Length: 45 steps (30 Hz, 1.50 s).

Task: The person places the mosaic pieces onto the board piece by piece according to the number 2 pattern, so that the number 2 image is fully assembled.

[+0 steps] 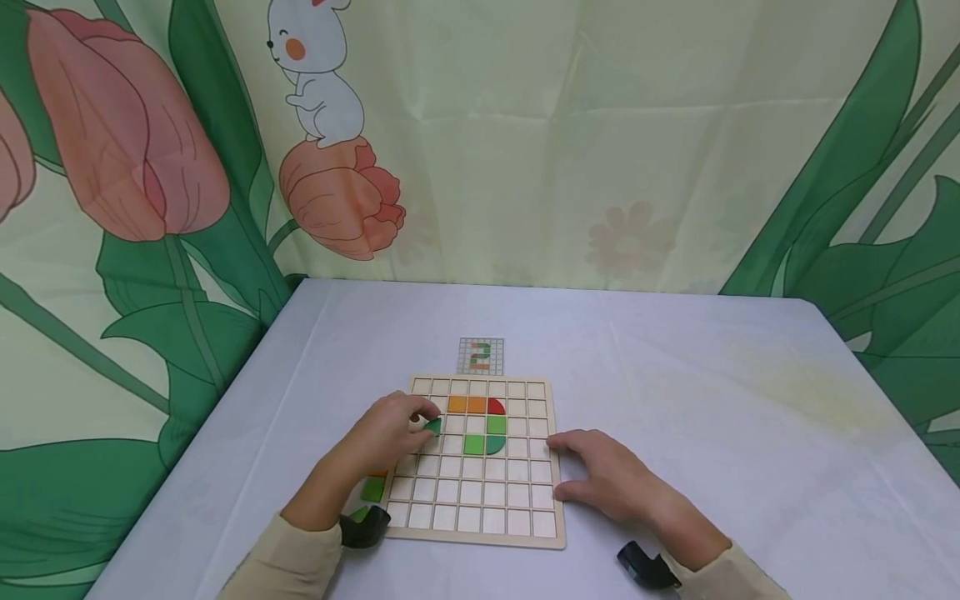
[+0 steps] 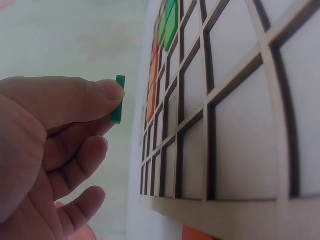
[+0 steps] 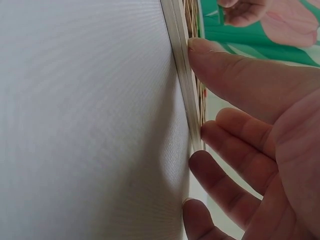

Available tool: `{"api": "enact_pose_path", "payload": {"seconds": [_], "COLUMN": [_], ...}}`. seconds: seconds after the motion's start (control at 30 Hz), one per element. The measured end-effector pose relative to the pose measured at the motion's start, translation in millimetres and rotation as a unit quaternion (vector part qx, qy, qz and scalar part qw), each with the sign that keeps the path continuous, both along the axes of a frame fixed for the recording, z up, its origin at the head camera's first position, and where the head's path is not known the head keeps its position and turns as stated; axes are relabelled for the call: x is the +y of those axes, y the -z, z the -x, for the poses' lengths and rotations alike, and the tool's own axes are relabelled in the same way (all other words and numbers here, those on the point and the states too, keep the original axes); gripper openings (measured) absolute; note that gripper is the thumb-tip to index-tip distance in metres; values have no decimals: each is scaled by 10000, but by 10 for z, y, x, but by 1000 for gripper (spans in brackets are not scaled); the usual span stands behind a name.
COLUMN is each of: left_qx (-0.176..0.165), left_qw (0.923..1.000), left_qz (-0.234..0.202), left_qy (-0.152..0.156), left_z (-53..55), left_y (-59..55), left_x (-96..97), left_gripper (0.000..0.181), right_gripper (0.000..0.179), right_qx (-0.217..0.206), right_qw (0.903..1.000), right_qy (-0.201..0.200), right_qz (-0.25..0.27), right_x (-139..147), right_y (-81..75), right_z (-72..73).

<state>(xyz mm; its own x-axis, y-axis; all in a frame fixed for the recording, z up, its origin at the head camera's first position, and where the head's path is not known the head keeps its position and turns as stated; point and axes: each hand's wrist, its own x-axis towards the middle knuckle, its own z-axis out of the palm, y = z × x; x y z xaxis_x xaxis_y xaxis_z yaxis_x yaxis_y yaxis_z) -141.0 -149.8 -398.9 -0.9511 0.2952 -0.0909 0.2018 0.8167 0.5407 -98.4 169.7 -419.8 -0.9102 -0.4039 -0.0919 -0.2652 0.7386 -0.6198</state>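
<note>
Between thumb and fingertips, my left hand [image 1: 393, 429] pinches a small dark green tile [image 2: 117, 118], held edge-on above the left part of a wooden grid board [image 1: 472, 537]. The tile's full outline is hidden by the fingers. In the board's upper cells lie two orange square tiles [image 1: 467, 405], a red rounded tile [image 1: 495, 407], light green square tiles [image 1: 474, 444] and a dark green rounded tile [image 1: 495, 445]. At the board's right edge, my right hand [image 1: 611, 471] touches the frame with its thumb and fingertips, the fingers loosely bent.
Just beyond the board lies a small pattern card [image 1: 481, 357] showing a coloured figure 2 on a grid. Loose tiles, among them a green one [image 1: 372, 488], lie left of the board, partly hidden by my left arm. A white cloth [image 1: 675, 375] covers the table.
</note>
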Motion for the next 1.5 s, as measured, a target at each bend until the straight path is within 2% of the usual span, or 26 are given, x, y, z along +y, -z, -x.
{"api": "enact_pose_path", "payload": {"seconds": [0.17, 0.6, 0.8, 1.03, 1.23, 1.5], "left_qx": [116, 100, 174, 220, 297, 271], "left_qw": [9998, 9989, 9987, 9983, 9971, 9973], "left_qz": [-44, -38, -3, 123, 208, 301], "left_qy": [157, 450, 486, 529, 665, 611], "left_z": [-8, -15, -13, -22, -25, -39], "left_y": [9, 92, 133, 147, 179, 185], "left_x": [39, 156, 188, 225, 238, 269], "left_gripper": [18, 17, 17, 16, 18, 21], "right_gripper": [57, 57, 57, 57, 57, 58], "right_qx": [86, 15, 37, -16, -39, 48], "right_qw": [9999, 10000, 10000, 10000, 10000, 9999], "right_qy": [-86, 0, -68, 30, -28, -100], "right_qz": [8, 9, 7, 8, 45, 62], "right_x": [8, 2, 9, -1, 9, 23], "right_y": [0, 2, 4, -10, -8, 6], "right_z": [-2, -4, 1, -6, -3, -2]}}
